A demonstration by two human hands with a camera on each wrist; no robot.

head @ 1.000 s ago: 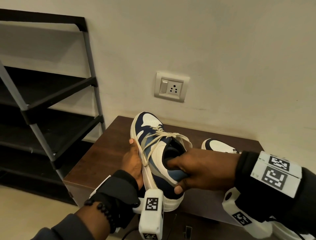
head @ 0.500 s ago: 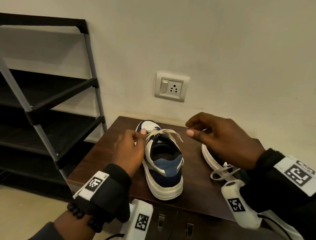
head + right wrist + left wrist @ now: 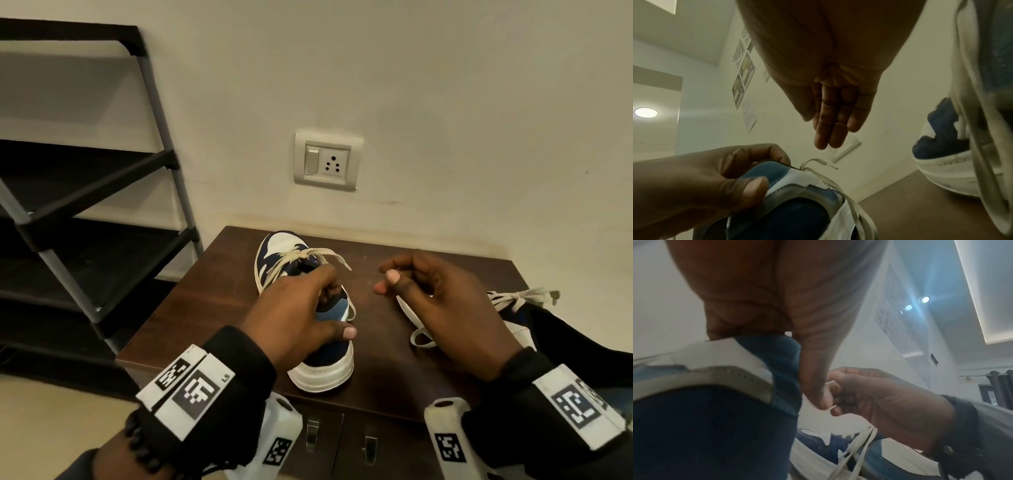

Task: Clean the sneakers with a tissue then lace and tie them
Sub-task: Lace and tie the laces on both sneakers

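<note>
From the head view, a navy-and-white sneaker (image 3: pixel 310 308) stands upright on its sole on the brown cabinet top (image 3: pixel 376 359), its long axis running from heel, nearest the person, to toe pointing at the wall with the socket plate (image 3: pixel 327 160). The left hand (image 3: pixel 294 318) grips the heel collar, fingers curled down into the opening and the thumb pressed on the outside of the heel. The left wrist view shows what the head view hides: the palm lying against the blue heel tab. The sneaker's cream laces (image 3: pixel 301 262) lie loose across the tongue. The right hand (image 3: pixel 442 308) hovers apart from this sneaker, to its right, fingers loosely curled; whether they pinch anything cannot be told from the head view, while the right wrist view shows its fingers (image 3: pixel 830 113) fairly straight and together, holding nothing. Under that hand a second sneaker (image 3: pixel 513 322) lies mostly hidden, its loose lace (image 3: pixel 423 337) trailing on the wood. A black shelf rack (image 3: pixel 85 205) stands to the left.
</note>
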